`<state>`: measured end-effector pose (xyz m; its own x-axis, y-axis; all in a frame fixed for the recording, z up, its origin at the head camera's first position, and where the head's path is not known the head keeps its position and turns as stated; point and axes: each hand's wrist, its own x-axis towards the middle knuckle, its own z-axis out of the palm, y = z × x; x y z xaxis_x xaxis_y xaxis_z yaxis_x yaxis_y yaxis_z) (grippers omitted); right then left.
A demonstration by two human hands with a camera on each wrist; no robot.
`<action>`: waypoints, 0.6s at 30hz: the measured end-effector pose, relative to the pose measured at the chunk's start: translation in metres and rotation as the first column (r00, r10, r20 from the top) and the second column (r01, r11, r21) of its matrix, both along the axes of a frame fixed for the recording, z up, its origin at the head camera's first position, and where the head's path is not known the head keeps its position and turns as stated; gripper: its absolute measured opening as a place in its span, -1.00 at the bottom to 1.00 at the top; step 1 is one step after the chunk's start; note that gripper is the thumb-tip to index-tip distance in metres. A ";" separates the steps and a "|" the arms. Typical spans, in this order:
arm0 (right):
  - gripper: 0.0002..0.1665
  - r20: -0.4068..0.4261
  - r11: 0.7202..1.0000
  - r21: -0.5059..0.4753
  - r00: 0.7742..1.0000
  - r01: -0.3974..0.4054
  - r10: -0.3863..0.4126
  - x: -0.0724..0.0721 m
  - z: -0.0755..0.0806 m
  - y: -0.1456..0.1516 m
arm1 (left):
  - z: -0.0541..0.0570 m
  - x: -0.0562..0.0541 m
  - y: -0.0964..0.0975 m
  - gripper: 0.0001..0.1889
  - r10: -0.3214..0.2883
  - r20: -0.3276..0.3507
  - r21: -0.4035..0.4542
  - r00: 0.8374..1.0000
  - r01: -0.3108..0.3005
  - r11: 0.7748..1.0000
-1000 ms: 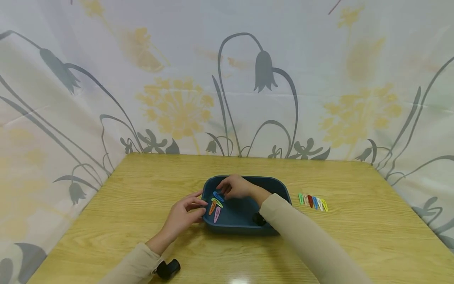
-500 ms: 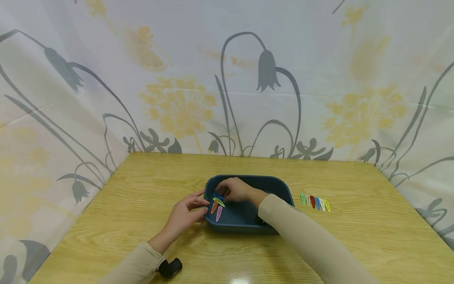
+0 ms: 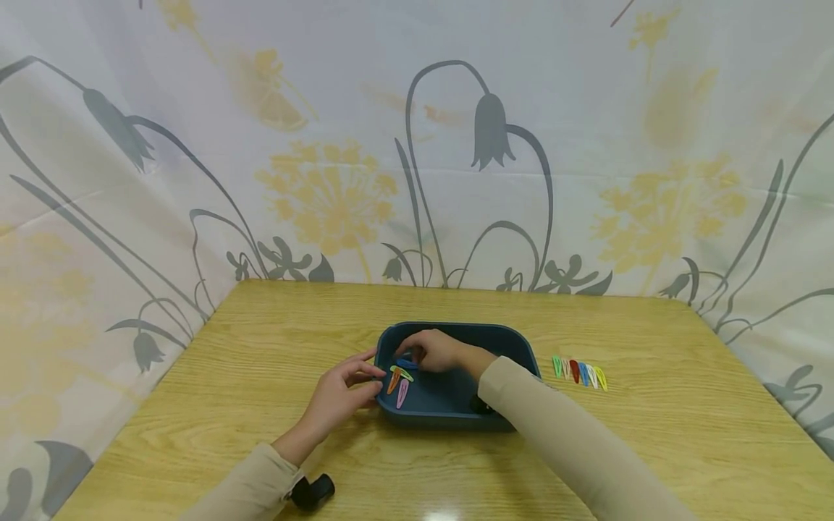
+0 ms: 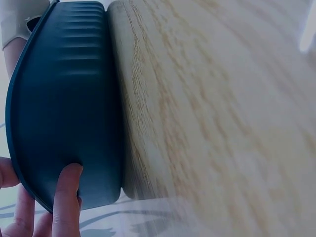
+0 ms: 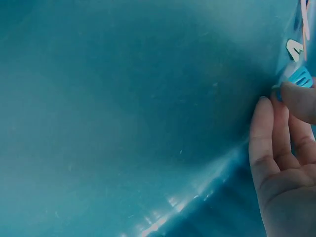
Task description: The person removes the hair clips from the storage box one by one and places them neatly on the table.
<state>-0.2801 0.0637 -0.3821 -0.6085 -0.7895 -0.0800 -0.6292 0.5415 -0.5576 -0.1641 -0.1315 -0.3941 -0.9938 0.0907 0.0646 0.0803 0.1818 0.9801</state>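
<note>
A dark blue plastic bin (image 3: 449, 416) with rounded corners stands on the table. My left hand (image 3: 339, 394) holds its left end, with fingertips at the rim and one finger against the outer wall in the left wrist view. Reaching inside, my right hand (image 3: 433, 351) pinches a blue snap hair clip (image 5: 300, 77) between thumb and fingers near the bin's left end. Beside it on the bin floor lie an orange hair clip (image 3: 394, 380), a yellow-green hair clip (image 3: 405, 373) and a pink hair clip (image 3: 402, 394).
Right of the bin, several hair clips (image 3: 578, 372) lie in a row: green, beige, red, blue, white and yellow. The wood-grain table (image 3: 313, 311) ends at a flower-patterned cloth (image 3: 352, 145) behind it. A black wrist device (image 3: 313, 492) sits at the left sleeve.
My right fingers have closed in on the blue hair clip, which now lies more level under them. The left hand keeps its place at the bin. The view has shifted slightly.
</note>
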 end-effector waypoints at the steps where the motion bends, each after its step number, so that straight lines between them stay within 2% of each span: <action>1: -0.52 0.012 1.000 -0.012 1.000 0.002 -0.002 0.000 0.001 0.000 | 0.000 0.000 0.000 -0.85 0.000 -0.003 -0.002 1.000 0.000 1.000; 9: -0.55 0.099 0.991 -0.130 0.995 0.036 -0.023 0.004 0.014 0.006 | -0.001 0.000 0.000 -0.84 0.007 -0.013 -0.002 1.000 -0.007 1.000; 18: -0.53 0.138 0.962 -0.259 0.989 0.088 -0.053 0.010 0.033 0.017 | -0.001 0.001 0.001 -0.84 0.010 -0.015 -0.001 1.000 -0.010 1.000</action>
<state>-0.2704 0.0812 -0.3491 -0.6620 -0.7482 0.0443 -0.5082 0.4045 -0.7604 -0.1635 -0.1303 -0.3947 -0.9936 0.0807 0.0792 0.0929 0.1837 0.9786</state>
